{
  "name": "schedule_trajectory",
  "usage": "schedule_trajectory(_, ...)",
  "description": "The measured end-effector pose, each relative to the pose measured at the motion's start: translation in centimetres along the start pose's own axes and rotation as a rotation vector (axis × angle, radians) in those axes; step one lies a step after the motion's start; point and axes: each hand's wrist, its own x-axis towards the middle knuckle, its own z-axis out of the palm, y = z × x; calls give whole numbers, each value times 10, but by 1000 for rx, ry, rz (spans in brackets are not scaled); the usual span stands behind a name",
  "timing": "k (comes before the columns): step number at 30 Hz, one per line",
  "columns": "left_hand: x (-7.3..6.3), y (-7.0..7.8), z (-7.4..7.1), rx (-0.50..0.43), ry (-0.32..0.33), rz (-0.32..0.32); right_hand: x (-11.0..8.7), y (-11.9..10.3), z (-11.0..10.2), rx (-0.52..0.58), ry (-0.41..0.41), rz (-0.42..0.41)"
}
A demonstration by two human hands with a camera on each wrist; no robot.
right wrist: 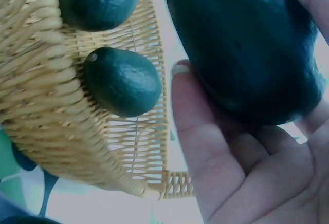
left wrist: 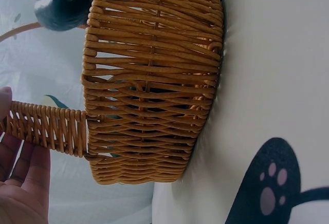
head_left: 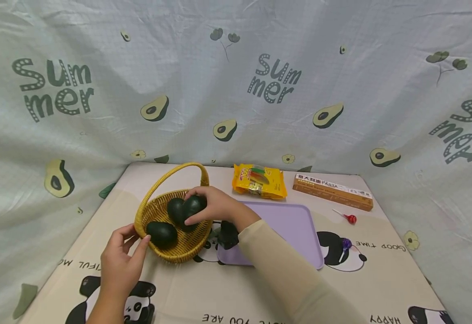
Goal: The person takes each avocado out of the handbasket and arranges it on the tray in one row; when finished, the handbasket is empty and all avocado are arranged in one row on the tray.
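A yellow wicker basket (head_left: pixel 181 257) with a tall arched handle stands at the left of the table. My left hand (head_left: pixel 121 258) pinches the base of the handle (left wrist: pixel 46 126) at the near left rim, thumb on one side and fingers on the other. Over the basket, my right hand (head_left: pixel 221 208) grips a dark green avocado (right wrist: pixel 247 49) between thumb and fingers. Two more avocados lie inside: one avocado (head_left: pixel 161 234) at the near left, another avocado (head_left: pixel 175 209) partly hidden behind the held one. In the left wrist view the wicker side (left wrist: pixel 154 80) hides most of the contents.
A lilac tray (head_left: pixel 296 225) lies right of the basket, with a dark rounded thing (head_left: pixel 228 236) at its left edge, partly behind my right forearm. Farther back are a yellow packet (head_left: pixel 258 181) and a pasta box (head_left: pixel 333 192). A red lollipop (head_left: pixel 351 219) and a purple lollipop (head_left: pixel 346 244) lie rightward.
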Motion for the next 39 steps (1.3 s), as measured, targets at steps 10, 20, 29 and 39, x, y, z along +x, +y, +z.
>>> schedule_trajectory(10,0,0,0,-4,5,18,-22,11,-11,23,38,17)
schedule_trajectory(20,0,2,1,6,3,-4,-43,26,-26,105,102,88)
schedule_trajectory(29,0,2,2,2,11,-15,-58,40,-33,82,231,116)
schedule_trajectory(39,0,4,2,18,15,-18,-72,56,-40,189,333,168)
